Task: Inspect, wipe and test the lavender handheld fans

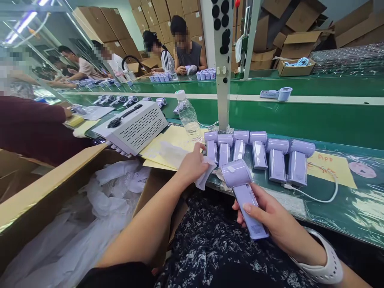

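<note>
A lilac handheld fan [246, 204] is gripped by its handle in my right hand [267, 212], its round head tilted up to the left. My left hand [193, 165] is closed on a thin white wrapper [205, 176], which hangs from under the palm over the table edge. Just beyond both hands, several more lilac handheld fans [259, 150] lie in a row on the green table [345, 212]. The left fingertips are close to the leftmost one.
An open carton [90, 170] holding crumpled white wrappers [111, 192] stands at lower left. Behind it are a grey vented device [135, 124], a water bottle [189, 114] and yellow sheets [159, 156]. A white cable [324, 200] lies right. Co-workers sit across the green conveyor [315, 120].
</note>
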The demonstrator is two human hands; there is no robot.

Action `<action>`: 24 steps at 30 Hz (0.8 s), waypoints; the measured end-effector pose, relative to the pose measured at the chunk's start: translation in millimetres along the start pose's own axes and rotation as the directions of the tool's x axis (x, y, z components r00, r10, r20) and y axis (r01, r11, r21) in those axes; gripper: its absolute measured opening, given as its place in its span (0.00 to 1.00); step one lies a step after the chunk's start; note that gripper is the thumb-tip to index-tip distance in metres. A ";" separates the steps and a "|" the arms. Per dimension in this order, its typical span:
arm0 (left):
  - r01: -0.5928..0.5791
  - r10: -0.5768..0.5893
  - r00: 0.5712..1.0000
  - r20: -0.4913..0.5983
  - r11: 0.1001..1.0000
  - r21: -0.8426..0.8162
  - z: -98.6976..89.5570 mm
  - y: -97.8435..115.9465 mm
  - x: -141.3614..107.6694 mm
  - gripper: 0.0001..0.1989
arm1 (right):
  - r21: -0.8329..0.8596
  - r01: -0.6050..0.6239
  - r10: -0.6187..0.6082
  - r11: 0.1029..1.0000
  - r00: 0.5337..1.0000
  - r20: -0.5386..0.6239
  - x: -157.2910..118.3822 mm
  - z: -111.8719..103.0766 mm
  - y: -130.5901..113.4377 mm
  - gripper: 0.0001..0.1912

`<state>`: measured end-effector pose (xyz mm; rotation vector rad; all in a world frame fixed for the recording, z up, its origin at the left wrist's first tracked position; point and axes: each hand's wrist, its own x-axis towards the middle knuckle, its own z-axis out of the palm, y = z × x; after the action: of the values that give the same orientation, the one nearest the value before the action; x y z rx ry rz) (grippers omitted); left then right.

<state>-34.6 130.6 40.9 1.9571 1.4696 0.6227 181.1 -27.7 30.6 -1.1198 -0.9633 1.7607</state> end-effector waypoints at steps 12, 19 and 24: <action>-0.035 0.031 0.999 -0.030 0.993 -0.117 16.7 -31.8 -24.3 0.08 | -0.431 -0.015 -0.039 0.902 0.993 -0.115 16.6 -9.9 14.2 0.38; -0.029 0.021 0.993 -0.112 0.997 -0.071 24.3 -36.9 -27.6 0.17 | -0.502 0.006 -0.050 0.865 0.996 -0.075 20.7 -7.8 12.8 0.27; -0.071 0.068 0.993 -0.099 0.997 -0.030 24.4 -32.5 -27.9 0.03 | -0.472 0.014 -0.060 0.882 0.995 -0.081 19.7 -11.1 18.2 0.32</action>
<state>-47.5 105.8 0.4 1.9837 1.4446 0.7796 181.9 -14.5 4.6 -1.4597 -1.3916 1.4612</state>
